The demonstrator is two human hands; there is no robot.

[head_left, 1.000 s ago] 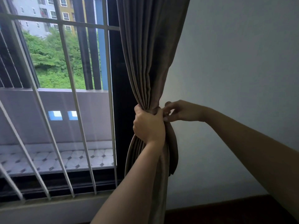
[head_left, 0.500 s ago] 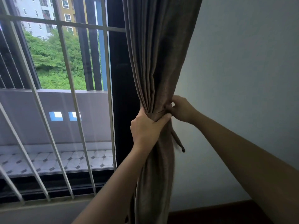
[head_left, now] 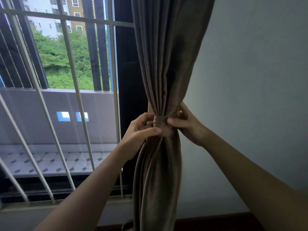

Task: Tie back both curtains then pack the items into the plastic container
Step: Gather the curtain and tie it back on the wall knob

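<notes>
A brown curtain [head_left: 168, 55] hangs gathered at the right edge of the window. A tie-back band [head_left: 160, 120] of the same fabric wraps its narrow waist. My left hand [head_left: 141, 129] pinches the band from the left, thumb under it and fingers curled at its front. My right hand [head_left: 186, 124] grips the band and the curtain from the right, thumb in front and fingers behind the fabric. The plastic container and the items are out of view.
White window bars [head_left: 115, 90] stand just left of the curtain, with a dark window frame [head_left: 128, 80] behind them. A plain pale wall [head_left: 250, 80] fills the right. A dark wooden skirting [head_left: 216, 222] runs along the bottom.
The loose end of the tie-back no longer hangs down; the band now sits wrapped round the curtain's waist. My left hand has let go of its full grip and pinches the band.
</notes>
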